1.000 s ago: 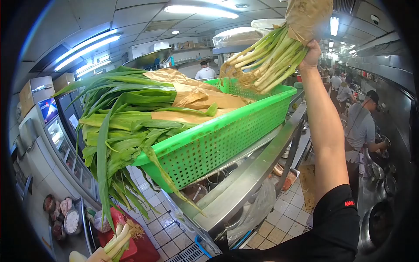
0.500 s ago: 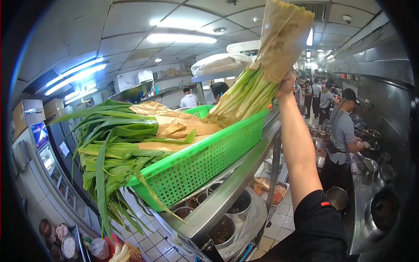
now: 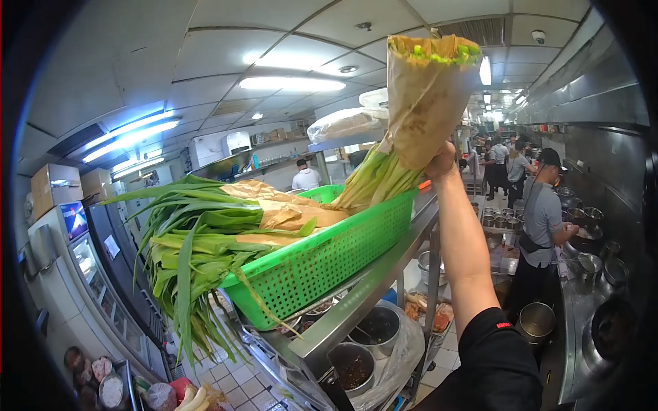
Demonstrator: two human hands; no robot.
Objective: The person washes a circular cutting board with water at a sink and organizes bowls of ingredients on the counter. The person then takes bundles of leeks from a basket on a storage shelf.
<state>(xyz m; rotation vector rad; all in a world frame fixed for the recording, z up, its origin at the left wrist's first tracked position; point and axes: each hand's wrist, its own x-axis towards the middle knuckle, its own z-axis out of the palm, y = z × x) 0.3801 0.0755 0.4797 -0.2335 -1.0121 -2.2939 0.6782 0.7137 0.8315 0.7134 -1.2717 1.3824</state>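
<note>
My right hand (image 3: 441, 162) is closed around a bundle of leek-like green stalks (image 3: 384, 171) wrapped in brown paper (image 3: 428, 103). The bundle leans almost upright, its cut green tops showing at the paper's upper end and its pale lower ends down in a green plastic basket (image 3: 322, 267). Inside that basket lie more paper-wrapped leek-like greens (image 3: 205, 219), their long leaves drooping over the left end. The bundle partly hides my fingers. My left hand is out of view.
The basket rests on a metal shelf (image 3: 370, 308) above several pots (image 3: 377, 325). At right, a person in a grey shirt (image 3: 545, 212) stands by a steel cooking counter (image 3: 582, 335). Other people work farther back. Refrigerators (image 3: 82, 274) line the left, and food containers (image 3: 113, 390) sit low at left.
The bundle in my right hand has tilted more upright, and its top is now lower in view. The basket appears slightly farther right as the whole view has shifted.
</note>
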